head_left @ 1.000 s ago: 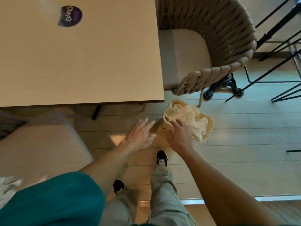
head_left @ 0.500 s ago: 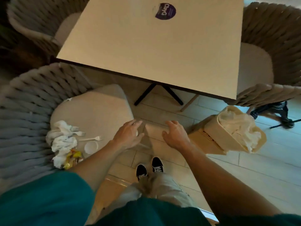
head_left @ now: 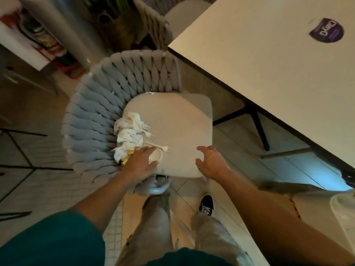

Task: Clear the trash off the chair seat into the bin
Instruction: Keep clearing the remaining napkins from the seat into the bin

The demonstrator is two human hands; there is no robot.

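Crumpled napkins [head_left: 129, 134], a yellow wrapper [head_left: 127, 160] and plastic forks [head_left: 159, 146] lie at the chair seat's [head_left: 178, 127] left edge. The left hand [head_left: 141, 162], fingers spread, rests over a small white lid [head_left: 156, 156]. The right hand [head_left: 211, 162] hovers open, holding nothing. The bin's rim [head_left: 342, 208] shows far right.

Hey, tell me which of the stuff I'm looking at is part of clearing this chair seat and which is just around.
Part of the job:
crumpled napkins
plastic forks
small white lid
yellow wrapper
chair seat
bin
left hand
right hand

Just around:
table
purple sticker
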